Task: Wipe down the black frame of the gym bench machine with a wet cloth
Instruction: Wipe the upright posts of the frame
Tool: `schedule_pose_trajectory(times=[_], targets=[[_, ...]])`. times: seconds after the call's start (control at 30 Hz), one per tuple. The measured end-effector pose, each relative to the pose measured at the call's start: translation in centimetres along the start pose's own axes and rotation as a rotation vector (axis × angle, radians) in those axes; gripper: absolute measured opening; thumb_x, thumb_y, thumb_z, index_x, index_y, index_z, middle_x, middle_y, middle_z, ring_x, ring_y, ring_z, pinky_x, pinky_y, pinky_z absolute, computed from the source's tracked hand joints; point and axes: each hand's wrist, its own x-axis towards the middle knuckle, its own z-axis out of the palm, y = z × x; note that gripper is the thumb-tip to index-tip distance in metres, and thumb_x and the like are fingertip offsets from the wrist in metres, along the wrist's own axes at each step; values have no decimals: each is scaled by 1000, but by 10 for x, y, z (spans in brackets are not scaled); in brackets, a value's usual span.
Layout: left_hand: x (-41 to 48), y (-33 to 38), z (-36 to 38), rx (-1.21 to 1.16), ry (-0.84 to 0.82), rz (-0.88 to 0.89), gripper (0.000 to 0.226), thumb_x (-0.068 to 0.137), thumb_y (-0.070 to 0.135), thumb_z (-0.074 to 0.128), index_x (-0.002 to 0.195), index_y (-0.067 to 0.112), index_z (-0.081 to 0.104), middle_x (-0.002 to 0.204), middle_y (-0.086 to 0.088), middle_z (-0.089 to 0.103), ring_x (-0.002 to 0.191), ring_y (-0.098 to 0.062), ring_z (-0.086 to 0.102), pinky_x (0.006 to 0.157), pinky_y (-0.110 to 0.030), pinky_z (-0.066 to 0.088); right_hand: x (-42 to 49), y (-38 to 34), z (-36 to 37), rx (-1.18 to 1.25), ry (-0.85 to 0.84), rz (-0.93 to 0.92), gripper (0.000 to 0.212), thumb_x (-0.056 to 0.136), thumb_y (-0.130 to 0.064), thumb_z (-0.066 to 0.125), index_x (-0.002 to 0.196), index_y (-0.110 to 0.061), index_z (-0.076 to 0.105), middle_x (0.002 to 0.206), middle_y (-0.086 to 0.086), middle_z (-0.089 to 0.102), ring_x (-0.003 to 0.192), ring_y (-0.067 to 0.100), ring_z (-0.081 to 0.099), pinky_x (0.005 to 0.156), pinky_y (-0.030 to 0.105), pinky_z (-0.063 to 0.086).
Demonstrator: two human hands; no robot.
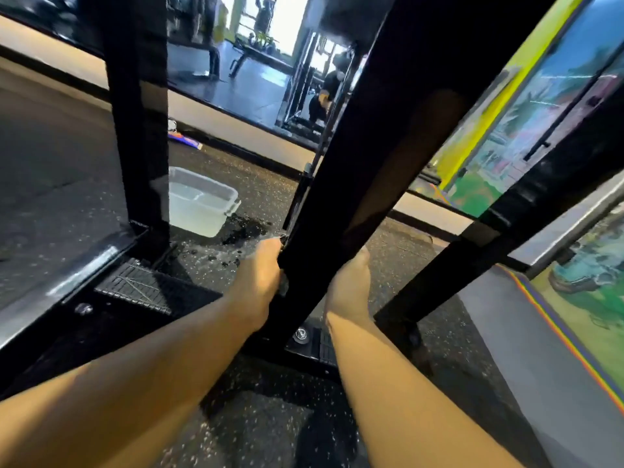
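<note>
Both hands on the slanted black frame post (364, 157), low down near where it meets the base.

Left hand (258, 282) wraps the post's left edge, fingers curled round and out of sight behind it. A small dark bit shows at the fingers, maybe the cloth (283, 287); too small and blurred to be sure. Grip looks closed on the post edge.

Right hand (347, 285) is pressed against the post's right side, fingers hidden behind the post. Can't tell how far it's closed or whether it holds anything.

Post leans up and to the right from the base plate (297, 352), which carries a bolt (300, 333) just near the hands. A second black upright (138, 113) stands to the left, near vertical, with a ribbed foot plate (138, 285) at its bottom. Another slanted black bar (506, 231) runs on the right.

A clear plastic tub of water (202, 201) sits on the speckled rubber floor (256, 417), far side of the frame, between the two posts. Wet dark splashes (243, 231) on the floor just right of the tub.

A wall mirror (236, 62) runs along the far side.
</note>
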Motion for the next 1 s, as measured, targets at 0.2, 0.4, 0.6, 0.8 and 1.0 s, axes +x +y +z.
schedule_pose_trajectory(times=[0.2,0.4,0.6,0.8,1.0], targets=[[-41,86,39,77,-86,173,27,85,39,47,91,16,62,88,-6,64,87,-23,61,79,-35,46,-30,-44,-23,271,-235,204,29,104,-28,35,93,-22,62,86,-10,67,75,-2,62,69,15,50],[-81,157,67,102,-176,219,31,94,30,44,78,14,66,72,-5,65,66,-16,65,62,-25,49,-49,-142,-45,355,-165,27,25,104,-27,32,102,-21,55,101,-7,54,93,7,53,74,18,41],[-122,228,107,143,-241,435,27,97,18,37,97,18,64,86,0,68,68,-8,66,48,-14,46,-67,-262,-54,382,-285,-317,34,102,-41,32,111,-24,60,102,-10,63,93,-4,61,80,15,48],[-154,292,141,226,-215,578,31,88,29,44,114,30,61,109,-11,68,103,-33,64,89,-45,51,-72,-328,-50,384,-350,-229,62,95,-65,23,115,-24,64,111,1,69,98,16,65,92,34,50],[-177,320,152,154,-292,721,31,99,13,43,126,24,54,109,4,67,92,-5,64,83,-22,51,-77,-336,-59,151,-298,-208,78,69,-82,21,111,-31,62,113,-2,67,100,13,61,93,36,47]])
